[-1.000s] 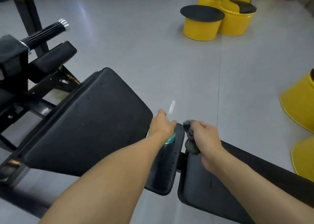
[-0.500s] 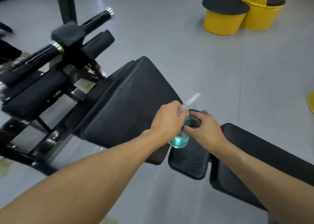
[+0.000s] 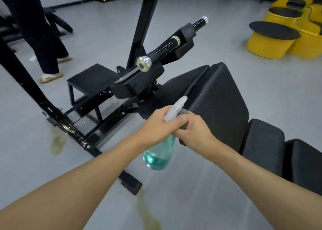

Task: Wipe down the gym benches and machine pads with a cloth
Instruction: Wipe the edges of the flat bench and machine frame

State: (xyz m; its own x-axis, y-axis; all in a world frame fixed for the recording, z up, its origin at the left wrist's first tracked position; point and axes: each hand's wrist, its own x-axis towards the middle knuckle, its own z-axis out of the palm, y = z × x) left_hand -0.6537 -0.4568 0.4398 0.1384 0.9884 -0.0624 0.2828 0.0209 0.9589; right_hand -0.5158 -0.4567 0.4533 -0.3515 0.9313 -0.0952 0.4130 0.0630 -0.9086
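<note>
You have two hands: left hand (image 3: pixel 161 125), right hand (image 3: pixel 193 131). Between them sit one spray bottle (image 3: pixel 159 153) and one cloth (image 3: pixel 184 111). Right of the bottle you see three black bench pads (image 3: pixel 219 104). Beyond the pads stand three yellow stools (image 3: pixel 268 43). Left of the bottle, one other person (image 3: pixel 40 38).

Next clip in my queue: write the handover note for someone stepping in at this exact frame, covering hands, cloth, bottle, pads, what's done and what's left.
Left hand: closed around the neck of the spray bottle, which holds blue-green liquid; nozzle points up and away, toward the pads.
Right hand: closed on the grey cloth, pressed against the left hand.
Large black back pad sits just beyond the hands; smaller bench pads lie to the right.
Done: nothing the frame can confirm; no pad looks visibly wet.
Left: spray, then wipe the pads and the machine's arm pads.
</note>
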